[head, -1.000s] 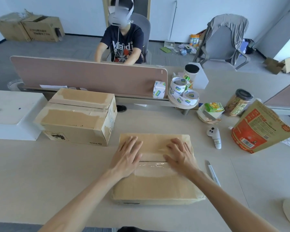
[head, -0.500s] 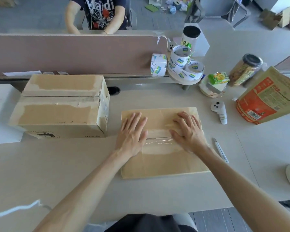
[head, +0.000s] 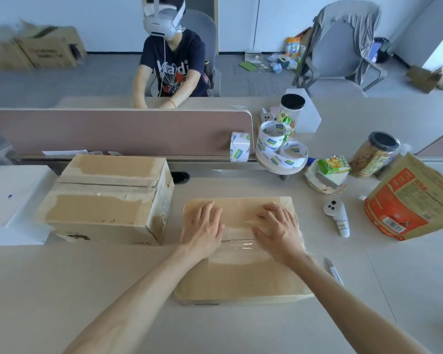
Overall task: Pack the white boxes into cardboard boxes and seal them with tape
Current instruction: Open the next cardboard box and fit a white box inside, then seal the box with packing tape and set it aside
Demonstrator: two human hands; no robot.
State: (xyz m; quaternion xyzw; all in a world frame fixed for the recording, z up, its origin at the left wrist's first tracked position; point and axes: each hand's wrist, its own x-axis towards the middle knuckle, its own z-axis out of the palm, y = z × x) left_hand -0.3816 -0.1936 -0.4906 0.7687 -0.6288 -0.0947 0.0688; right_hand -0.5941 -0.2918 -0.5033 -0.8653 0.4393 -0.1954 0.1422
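Observation:
A closed cardboard box (head: 241, 277) lies flat on the desk before me, with a strip of clear tape (head: 237, 247) across its middle seam. My left hand (head: 202, 229) presses flat on the box top left of centre. My right hand (head: 279, 232) presses flat on the right part of the same top, fingers spread. A second, taller cardboard box (head: 108, 200) stands closed to the left. A white box (head: 8, 200) sits at the far left edge. Rolls of printed tape (head: 279, 149) are stacked behind, near the divider.
A pink divider (head: 118, 131) runs across the desk; a person with a headset sits behind it. At right lie a white controller (head: 336, 215), a pen (head: 334, 272), an orange bag (head: 409, 203), a jar (head: 376, 154) and a snack carton (head: 333, 167).
Both hands stay flat on the taped box, shifting only slightly along the seam. The camera tipped down half a second ago and has lifted again.

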